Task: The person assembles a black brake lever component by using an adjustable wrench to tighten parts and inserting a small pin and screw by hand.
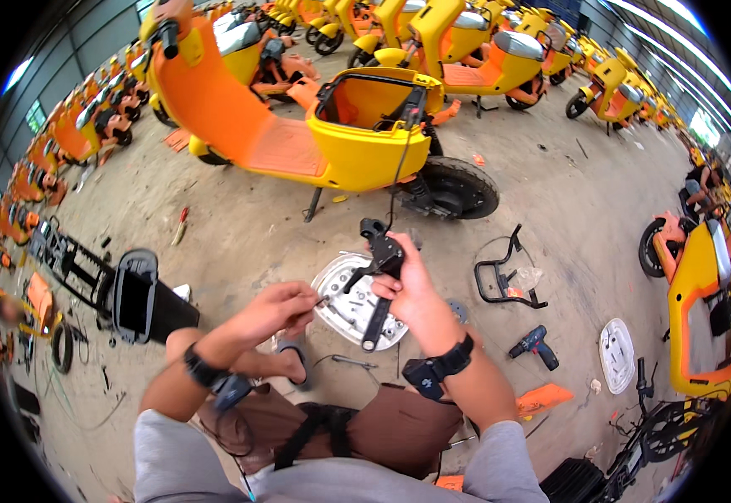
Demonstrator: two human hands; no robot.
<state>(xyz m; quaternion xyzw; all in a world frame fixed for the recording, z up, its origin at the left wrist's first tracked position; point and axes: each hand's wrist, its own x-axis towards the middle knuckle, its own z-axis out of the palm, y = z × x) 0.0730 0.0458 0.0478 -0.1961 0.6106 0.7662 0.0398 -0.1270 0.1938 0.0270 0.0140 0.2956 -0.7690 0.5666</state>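
My right hand (411, 289) is wrapped round a black jointed scooter part (384, 256), raised in front of me. This part has a curved lever and a flat arm (376, 325) ending in a round hole; I cannot make out its exact kind. A dark cable (399, 176) runs from its top up to the yellow scooter body. To its left, my left hand (284, 307) has its fingertips pinched together by a small dark piece, too small to name. Below both hands lies a white tray (395, 335) with screws and small metal parts on it.
The yellow and orange scooter (369, 151) stands ahead on its stand. On the floor at right lie a black frame (512, 281), a cordless drill (534, 347) and another white tray (617, 356). A black seat bucket (143, 298) sits at left. Scooter rows fill the back.
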